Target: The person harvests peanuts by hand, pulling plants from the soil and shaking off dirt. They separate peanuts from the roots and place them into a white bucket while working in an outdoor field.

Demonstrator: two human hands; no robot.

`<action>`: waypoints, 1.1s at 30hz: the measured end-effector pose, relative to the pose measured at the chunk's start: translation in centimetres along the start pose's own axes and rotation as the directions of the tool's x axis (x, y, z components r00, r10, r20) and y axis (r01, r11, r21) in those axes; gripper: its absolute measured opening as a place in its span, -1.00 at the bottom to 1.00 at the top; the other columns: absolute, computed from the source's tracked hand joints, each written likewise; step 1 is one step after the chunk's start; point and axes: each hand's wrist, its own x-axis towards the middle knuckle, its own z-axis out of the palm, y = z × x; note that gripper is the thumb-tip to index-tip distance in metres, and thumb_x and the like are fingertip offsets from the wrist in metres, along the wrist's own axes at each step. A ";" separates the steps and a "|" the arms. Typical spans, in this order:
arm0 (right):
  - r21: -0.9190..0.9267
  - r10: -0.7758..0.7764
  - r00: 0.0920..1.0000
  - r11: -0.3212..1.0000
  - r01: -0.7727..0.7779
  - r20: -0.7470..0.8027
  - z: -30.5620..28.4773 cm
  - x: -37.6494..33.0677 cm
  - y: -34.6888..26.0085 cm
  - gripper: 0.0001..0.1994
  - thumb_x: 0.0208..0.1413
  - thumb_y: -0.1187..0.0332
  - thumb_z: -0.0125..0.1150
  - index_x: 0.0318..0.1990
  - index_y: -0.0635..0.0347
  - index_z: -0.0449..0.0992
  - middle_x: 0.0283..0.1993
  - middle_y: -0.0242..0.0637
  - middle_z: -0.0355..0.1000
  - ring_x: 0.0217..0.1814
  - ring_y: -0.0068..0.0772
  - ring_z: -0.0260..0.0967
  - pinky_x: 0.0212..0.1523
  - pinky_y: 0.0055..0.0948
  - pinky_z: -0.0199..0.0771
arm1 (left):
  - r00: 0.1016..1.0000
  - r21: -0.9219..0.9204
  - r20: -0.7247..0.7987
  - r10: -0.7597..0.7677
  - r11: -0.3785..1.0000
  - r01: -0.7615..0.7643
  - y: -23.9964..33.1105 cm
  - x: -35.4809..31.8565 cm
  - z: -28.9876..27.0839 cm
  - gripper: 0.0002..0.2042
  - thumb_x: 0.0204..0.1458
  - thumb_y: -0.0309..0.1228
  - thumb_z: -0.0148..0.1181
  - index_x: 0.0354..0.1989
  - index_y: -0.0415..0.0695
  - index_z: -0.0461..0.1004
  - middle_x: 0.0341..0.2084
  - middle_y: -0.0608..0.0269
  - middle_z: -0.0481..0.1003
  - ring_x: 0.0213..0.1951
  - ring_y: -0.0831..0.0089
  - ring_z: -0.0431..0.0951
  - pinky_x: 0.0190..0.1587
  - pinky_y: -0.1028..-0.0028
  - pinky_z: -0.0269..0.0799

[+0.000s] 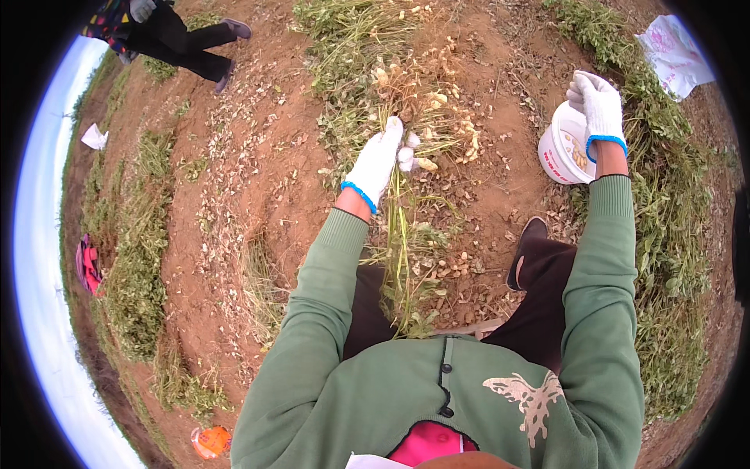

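Observation:
My left hand (376,166), in a white knit glove with a blue cuff, is closed around the green stems of a peanut plant (400,223). Its leafy end hangs back toward my lap. Peanut pods (426,164) show beside the gloved fingers. Over at the right, my right hand (600,109), in a matching glove, is raised above the far rim of a white bucket (555,156). Its fingers are curled together; whether anything sits between them is hidden. Some loose peanuts (576,155) lie inside the bucket.
Pulled peanut plants (351,70) with pods lie in a row ahead. Another leafy row (672,258) runs along the right, with a white sack (673,55) on it. A person (183,43) stands far left. An orange item (211,442) lies lower left.

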 end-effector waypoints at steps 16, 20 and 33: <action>-0.428 -0.146 0.936 0.859 0.281 0.320 1.1 -1.5 -1.7 -0.51 0.18 0.25 0.31 0.22 0.28 0.47 0.15 -0.16 0.53 0.18 -0.36 0.47 0.21 -0.41 0.40 | 0.996 -0.167 0.088 0.000 0.986 0.015 0.1 -0.3 0.3 -0.35 0.34 0.22 -0.31 -0.23 -0.18 0.45 -0.67 0.45 0.23 -0.56 0.50 0.26 -0.41 0.50 0.22; -0.130 -0.136 0.683 0.937 0.323 0.718 9.1 -7.0 -4.3 -0.50 0.16 0.33 0.32 0.26 0.22 0.46 0.20 -0.28 0.49 0.23 -0.44 0.40 0.27 -0.42 0.34 | 0.991 -0.184 0.133 0.013 0.983 0.012 0.3 0.0 1.4 -0.35 0.34 0.23 -0.32 -0.23 -0.17 0.45 -0.67 0.45 0.23 -0.56 0.51 0.25 -0.42 0.49 0.21; 0.049 -0.175 0.713 0.980 0.193 0.679 13.8 -11.0 -3.6 -0.65 0.21 0.22 0.25 0.01 0.30 0.55 -0.16 -0.22 0.60 -0.07 -0.39 0.52 0.01 -0.37 0.49 | 0.997 -0.174 0.082 0.009 0.985 0.006 1.3 -1.0 1.5 -0.37 0.34 0.21 -0.27 -0.21 -0.19 0.45 -0.65 0.44 0.24 -0.54 0.50 0.25 -0.39 0.48 0.22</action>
